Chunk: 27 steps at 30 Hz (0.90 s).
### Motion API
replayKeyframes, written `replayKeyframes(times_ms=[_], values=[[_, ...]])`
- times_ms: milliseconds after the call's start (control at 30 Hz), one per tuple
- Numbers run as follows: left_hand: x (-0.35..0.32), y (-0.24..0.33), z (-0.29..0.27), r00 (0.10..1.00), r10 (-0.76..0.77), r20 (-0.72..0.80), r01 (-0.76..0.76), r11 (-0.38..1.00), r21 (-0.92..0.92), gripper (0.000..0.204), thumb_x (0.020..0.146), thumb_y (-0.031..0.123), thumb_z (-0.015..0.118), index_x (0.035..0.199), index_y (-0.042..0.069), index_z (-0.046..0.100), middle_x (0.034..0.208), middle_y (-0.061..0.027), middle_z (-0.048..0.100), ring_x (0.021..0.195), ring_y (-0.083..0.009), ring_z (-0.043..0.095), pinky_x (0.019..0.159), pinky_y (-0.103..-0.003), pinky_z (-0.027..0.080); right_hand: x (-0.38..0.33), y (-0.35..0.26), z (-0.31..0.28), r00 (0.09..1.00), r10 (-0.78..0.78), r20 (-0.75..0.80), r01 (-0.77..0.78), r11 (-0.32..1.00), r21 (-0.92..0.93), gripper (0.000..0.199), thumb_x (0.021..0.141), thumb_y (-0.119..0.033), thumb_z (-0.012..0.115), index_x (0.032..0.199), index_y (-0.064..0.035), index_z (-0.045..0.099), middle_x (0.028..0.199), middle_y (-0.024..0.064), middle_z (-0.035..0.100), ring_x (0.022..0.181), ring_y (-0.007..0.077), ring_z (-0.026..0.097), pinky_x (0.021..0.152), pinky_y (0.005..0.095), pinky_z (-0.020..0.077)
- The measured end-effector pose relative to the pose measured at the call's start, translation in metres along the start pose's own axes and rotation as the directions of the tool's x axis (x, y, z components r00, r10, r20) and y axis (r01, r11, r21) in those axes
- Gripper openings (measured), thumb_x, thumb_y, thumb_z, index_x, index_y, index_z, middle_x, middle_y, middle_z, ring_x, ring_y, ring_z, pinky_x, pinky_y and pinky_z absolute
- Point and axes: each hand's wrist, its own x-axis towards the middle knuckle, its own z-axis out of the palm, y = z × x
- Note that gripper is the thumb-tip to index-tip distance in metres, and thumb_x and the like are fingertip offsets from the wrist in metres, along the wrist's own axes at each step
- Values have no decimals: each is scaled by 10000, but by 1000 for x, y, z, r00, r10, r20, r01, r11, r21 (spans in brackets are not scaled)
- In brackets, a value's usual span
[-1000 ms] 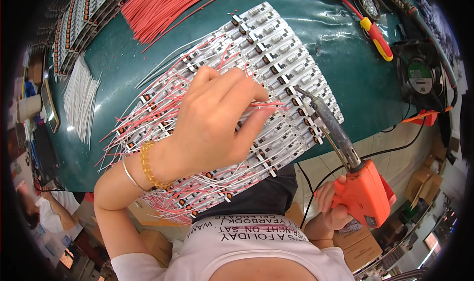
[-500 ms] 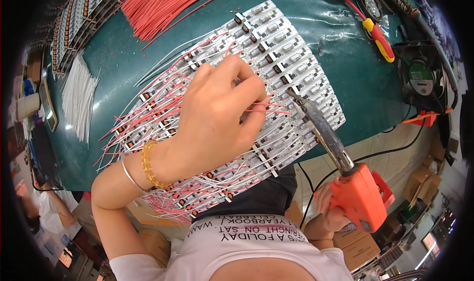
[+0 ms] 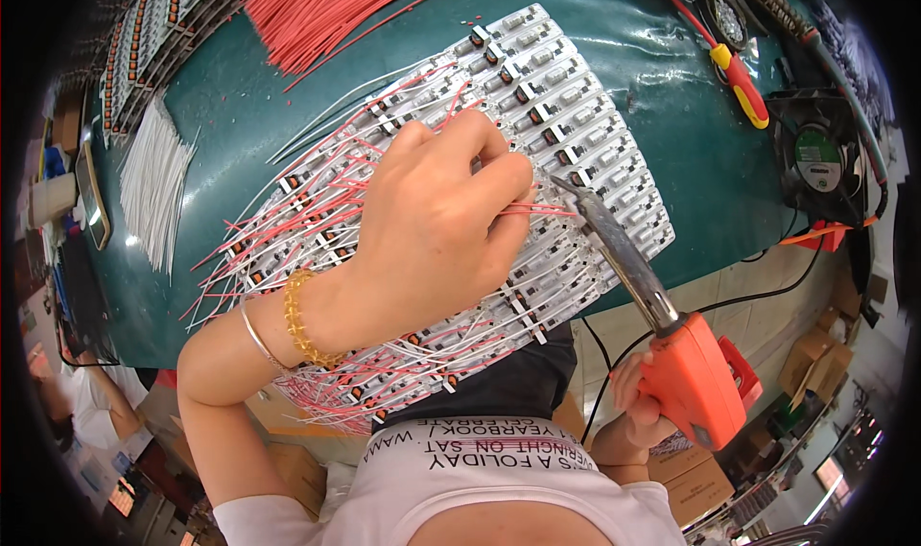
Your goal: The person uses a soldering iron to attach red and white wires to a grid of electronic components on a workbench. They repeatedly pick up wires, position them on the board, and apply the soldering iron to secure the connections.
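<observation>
A panel of white circuit strips (image 3: 566,114) with many soldered red and white wires lies on the green table (image 3: 624,28). My left hand (image 3: 432,229) rests over the panel's middle, its fingers pinching thin red wires (image 3: 537,210) against a strip. My right hand (image 3: 633,407), below the table's edge, grips an orange soldering gun (image 3: 700,378). Its metal barrel slants up and its tip (image 3: 566,189) sits at the pinched wire ends. A gold bead bracelet and a thin bangle circle my left wrist.
Loose red wires (image 3: 326,9) lie in a bundle at the table's back, white wires (image 3: 153,181) at the left. A red and yellow screwdriver (image 3: 739,85) and a small black fan (image 3: 815,157) are at the right. More strip panels (image 3: 153,28) are stacked at the far left.
My left hand has shifted slightly right along the panel. The soldering gun's tip has moved up to the wire ends at my fingertips.
</observation>
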Motion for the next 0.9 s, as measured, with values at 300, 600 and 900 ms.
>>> replayKeyframes(times_ms=[300,600,900], values=[[0,0,0,1000,-6,24,6,1000,-10,132,679,10,741,708,59,622,773,-49,558,649,-202,498,606,-321,372,2,9,11,993,-105,-48,113,976,187,820,861,-583,627,1264,107,441,482,-38,439,383,84,412,419,237,388],[3,1,-17,987,-40,155,74,972,-224,149,764,4,724,868,12,618,926,-110,563,775,-240,578,665,-311,489,-1,8,8,994,-87,-64,102,948,301,754,914,-503,611,1303,114,416,494,-20,453,389,93,419,415,243,388],[-2,10,-17,996,83,12,-83,996,-21,139,738,-2,732,772,42,605,862,-66,589,789,-222,565,724,-338,402,-1,-4,5,994,-111,23,99,946,308,628,891,-515,630,1098,49,447,541,-11,479,452,113,448,465,262,390]])
